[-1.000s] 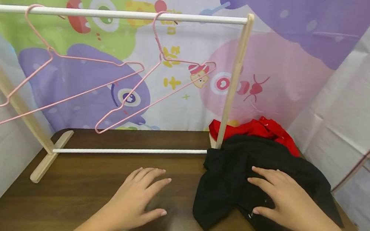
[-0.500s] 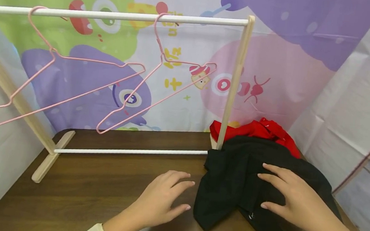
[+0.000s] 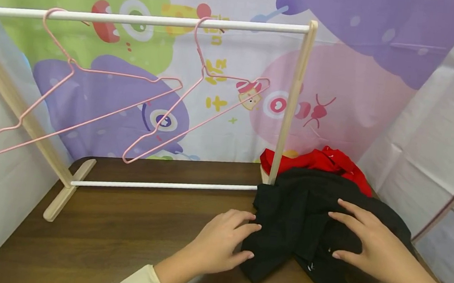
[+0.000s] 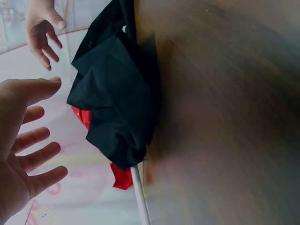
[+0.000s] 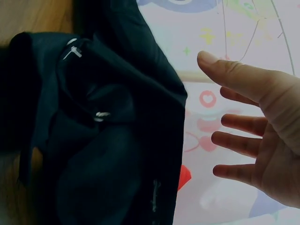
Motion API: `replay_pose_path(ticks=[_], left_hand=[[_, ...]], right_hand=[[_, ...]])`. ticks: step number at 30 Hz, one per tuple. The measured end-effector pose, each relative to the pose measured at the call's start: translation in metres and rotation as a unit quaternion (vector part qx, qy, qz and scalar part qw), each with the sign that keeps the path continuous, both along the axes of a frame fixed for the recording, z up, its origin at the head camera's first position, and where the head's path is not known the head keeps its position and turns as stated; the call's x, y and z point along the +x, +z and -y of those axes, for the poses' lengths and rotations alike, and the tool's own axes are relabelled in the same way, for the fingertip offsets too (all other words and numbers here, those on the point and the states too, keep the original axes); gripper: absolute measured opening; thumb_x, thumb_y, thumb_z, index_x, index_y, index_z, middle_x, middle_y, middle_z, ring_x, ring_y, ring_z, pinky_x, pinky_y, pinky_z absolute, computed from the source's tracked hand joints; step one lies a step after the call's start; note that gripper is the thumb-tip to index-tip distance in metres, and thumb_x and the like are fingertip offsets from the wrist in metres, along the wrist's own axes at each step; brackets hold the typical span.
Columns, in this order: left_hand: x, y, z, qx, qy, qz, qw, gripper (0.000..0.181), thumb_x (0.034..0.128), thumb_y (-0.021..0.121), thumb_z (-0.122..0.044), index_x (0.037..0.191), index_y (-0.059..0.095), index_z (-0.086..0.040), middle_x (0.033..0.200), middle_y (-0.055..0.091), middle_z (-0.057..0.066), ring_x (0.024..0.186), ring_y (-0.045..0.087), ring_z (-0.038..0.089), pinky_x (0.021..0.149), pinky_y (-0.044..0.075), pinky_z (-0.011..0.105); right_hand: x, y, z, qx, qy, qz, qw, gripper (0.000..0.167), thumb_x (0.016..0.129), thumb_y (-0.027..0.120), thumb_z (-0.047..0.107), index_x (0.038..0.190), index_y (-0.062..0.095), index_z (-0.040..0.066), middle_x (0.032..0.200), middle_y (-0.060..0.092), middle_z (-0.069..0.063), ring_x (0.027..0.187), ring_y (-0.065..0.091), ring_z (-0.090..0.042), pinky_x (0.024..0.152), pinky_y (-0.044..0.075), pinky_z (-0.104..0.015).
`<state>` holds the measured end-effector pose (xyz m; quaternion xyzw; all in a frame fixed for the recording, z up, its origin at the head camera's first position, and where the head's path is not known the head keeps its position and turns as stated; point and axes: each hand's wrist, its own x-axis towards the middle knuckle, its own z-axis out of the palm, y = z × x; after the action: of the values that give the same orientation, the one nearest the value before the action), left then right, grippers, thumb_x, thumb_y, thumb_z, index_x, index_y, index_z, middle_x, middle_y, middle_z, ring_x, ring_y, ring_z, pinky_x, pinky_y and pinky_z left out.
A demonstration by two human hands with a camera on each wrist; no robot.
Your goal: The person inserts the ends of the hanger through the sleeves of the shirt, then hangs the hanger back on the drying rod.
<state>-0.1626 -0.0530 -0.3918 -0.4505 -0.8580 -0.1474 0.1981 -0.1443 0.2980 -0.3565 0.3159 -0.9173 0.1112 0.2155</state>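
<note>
A black garment [image 3: 310, 213] lies crumpled on the right of the table, with a small white drawstring or tag visible; its exact kind cannot be told. In the right wrist view the black garment [image 5: 122, 93] shows more light metal or cord bits. My left hand [image 3: 225, 241] hovers by its left edge, fingers spread and loosely bent, holding nothing. Above its right part hovers my right hand [image 3: 377, 247], fingers apart, also holding nothing. The left wrist view shows a gap between my left hand [image 4: 28, 145] and the cloth. Behind lies a red garment [image 3: 323, 162], partly covered by the black one.
A clothes rack with a white top rail [image 3: 148, 20] and wooden posts [image 3: 292, 102] stands at the back. Two pink hangers, a left hanger [image 3: 81, 123] and a right hanger [image 3: 195, 129], hang from it. Behind is a printed cartoon backdrop [image 3: 339, 88]. The table [image 3: 128, 227] is dark wood.
My left hand has moved right, up to the black garment's left edge. The right hand has shifted slightly to the right. The head view has turned a little; the garments lie as before.
</note>
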Motion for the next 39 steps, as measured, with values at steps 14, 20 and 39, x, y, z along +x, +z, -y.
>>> replay_pose_path(ticks=[14, 20, 39], left_hand=[[-0.014, -0.001, -0.026, -0.035, -0.008, -0.005, 0.9993, 0.051, 0.0812, 0.078, -0.037, 0.125, 0.065, -0.015, 0.131, 0.055, 0.007, 0.117, 0.054, 0.022, 0.093, 0.049, 0.036], [-0.018, -0.003, -0.035, -0.062, -0.001, 0.013, 0.998, 0.059, 0.0806, 0.077, -0.044, 0.132, 0.06, -0.019, 0.139, 0.05, 0.007, 0.123, 0.049, 0.022, 0.092, 0.049, 0.041], [-0.031, -0.001, -0.047, -0.123, 0.023, 0.162, 0.9789, 0.086, 0.0719, 0.085, -0.043, 0.146, 0.044, -0.029, 0.15, 0.035, 0.006, 0.13, 0.043, 0.025, 0.083, 0.054, 0.036]], right_hand=[[-0.006, -0.005, -0.023, -0.017, -0.036, 0.06, 0.9974, 0.088, 0.055, 0.094, 0.031, 0.133, 0.057, 0.014, 0.148, 0.041, -0.016, 0.119, 0.046, -0.043, 0.083, 0.044, -0.058], [-0.011, -0.01, -0.035, -0.016, -0.043, 0.077, 0.996, 0.094, 0.055, 0.094, 0.033, 0.137, 0.053, 0.014, 0.146, 0.04, -0.021, 0.118, 0.045, -0.046, 0.082, 0.044, -0.062], [-0.022, -0.027, -0.09, -0.048, -0.091, 0.167, 0.9805, 0.107, 0.055, 0.095, 0.029, 0.144, 0.04, 0.005, 0.14, 0.031, -0.041, 0.112, 0.04, -0.065, 0.074, 0.038, -0.076]])
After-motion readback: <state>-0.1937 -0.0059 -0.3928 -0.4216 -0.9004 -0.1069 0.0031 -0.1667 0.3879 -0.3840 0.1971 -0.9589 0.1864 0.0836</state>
